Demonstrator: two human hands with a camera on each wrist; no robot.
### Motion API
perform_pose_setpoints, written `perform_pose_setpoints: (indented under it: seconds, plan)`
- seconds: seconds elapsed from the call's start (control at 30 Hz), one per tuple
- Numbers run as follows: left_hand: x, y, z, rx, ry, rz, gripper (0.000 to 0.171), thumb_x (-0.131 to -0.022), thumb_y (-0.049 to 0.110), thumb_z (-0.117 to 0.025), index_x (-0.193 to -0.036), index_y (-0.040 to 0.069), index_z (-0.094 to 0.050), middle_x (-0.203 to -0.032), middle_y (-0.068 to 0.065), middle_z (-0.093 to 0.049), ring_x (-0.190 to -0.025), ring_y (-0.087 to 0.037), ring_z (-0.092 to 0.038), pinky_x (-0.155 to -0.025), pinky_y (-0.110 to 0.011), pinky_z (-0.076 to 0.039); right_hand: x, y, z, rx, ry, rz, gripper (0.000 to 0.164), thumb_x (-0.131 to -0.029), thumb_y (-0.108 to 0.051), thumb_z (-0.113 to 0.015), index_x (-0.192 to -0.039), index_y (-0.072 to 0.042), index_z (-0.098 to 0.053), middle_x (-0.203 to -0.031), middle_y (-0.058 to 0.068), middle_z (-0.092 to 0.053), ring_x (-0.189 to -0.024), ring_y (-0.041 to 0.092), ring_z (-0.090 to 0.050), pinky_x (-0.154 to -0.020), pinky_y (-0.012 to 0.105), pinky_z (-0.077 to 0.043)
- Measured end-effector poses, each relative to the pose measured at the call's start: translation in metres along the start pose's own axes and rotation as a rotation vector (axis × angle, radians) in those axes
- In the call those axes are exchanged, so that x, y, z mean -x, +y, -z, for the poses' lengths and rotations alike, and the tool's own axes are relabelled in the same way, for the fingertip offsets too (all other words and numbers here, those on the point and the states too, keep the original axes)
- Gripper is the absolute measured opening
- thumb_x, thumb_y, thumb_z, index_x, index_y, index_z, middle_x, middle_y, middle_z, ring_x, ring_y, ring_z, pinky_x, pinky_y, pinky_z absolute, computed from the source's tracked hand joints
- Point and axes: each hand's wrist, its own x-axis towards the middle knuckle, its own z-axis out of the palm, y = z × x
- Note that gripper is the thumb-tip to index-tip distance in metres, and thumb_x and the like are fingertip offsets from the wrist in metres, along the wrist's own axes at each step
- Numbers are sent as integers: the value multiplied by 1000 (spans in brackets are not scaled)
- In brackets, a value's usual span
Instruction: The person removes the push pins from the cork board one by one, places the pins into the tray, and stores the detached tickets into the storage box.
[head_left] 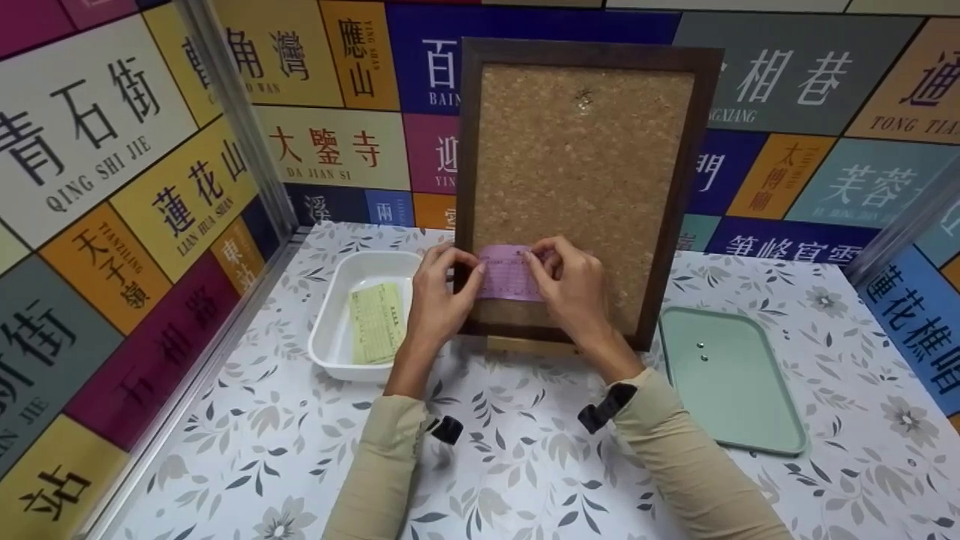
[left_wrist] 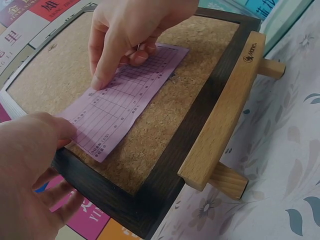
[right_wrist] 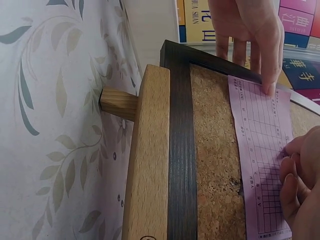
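A pink printed slip (head_left: 506,274) lies against the lower part of a dark-framed cork board (head_left: 577,165). At its left edge, my left hand (head_left: 442,289) pinches the slip between thumb and index finger, the other fingers spread past the frame (left_wrist: 102,187). My right hand (head_left: 574,289) holds the slip near its upper right, with thumb and index finger together at the paper. Its remaining fingers (left_wrist: 140,55) are curled in, and a thin bright glint shows among them. In the right wrist view the slip (right_wrist: 260,145) lies flat along the cork.
The board leans on a wooden stand (left_wrist: 225,120). To the left stands a white tray (head_left: 326,341) holding a yellow-green printed slip (head_left: 375,322). On the right lies a green tray (head_left: 742,397) with two small silver pieces (head_left: 703,352). Walls with printed signs enclose the floral table (head_left: 510,465).
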Motion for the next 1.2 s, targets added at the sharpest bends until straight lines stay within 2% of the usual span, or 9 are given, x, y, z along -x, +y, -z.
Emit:
perform_pose_setpoints:
  seconds: [0.1, 0.43, 0.67, 0.93, 1.2]
  plan:
    - [0, 0, 0, -4, 2, -8, 13, -101, 27, -77, -105, 14, -76, -127, -7, -68, -132, -21, -63, -117, -38, -50, 1, 0, 1, 11, -9, -2, 12, -100, -22, -79, -99, -10, -78, -68, 0, -68, -58, 9, -57, -56, 24, -43]
    - [0, 1, 0, 22, 1, -17, 12, -101, 25, -77, -104, 13, -76, -124, -8, -67, -118, -20, -65, -103, -36, -58, 2, -1, 2, 9, -19, -3, 12, -100, -21, -80, -99, -9, -78, -69, 1, -68, -58, 10, -57, -55, 25, -43]
    - [0, 0, -1, 22, -3, -14, 12, -101, 25, -77, -104, 13, -76, -122, -8, -68, -116, -20, -65, -103, -39, -57, 3, 1, 3, -5, -40, -18, 12, -101, -22, -77, -98, -10, -79, -68, -1, -66, -58, 9, -55, -55, 22, -41]
    - [1, -1, -2, 17, -3, 6, 12, -101, 26, -77, -104, 14, -76, -123, -6, -68, -116, -18, -65, -100, -34, -58, 5, 4, 5, -23, -65, -5, 10, -100, -20, -78, -97, -11, -78, -67, -1, -66, -59, 10, -56, -56, 22, -42]
    - [0, 0, -1, 45, -2, 7, 12, -102, 25, -76, -104, 14, -76, -122, -7, -67, -115, -19, -64, -102, -43, -59, 6, 4, 10, -53, -83, -3, 11, -100, -20, -79, -96, -10, -77, -73, 0, -68, -63, 11, -58, -59, 19, -42]
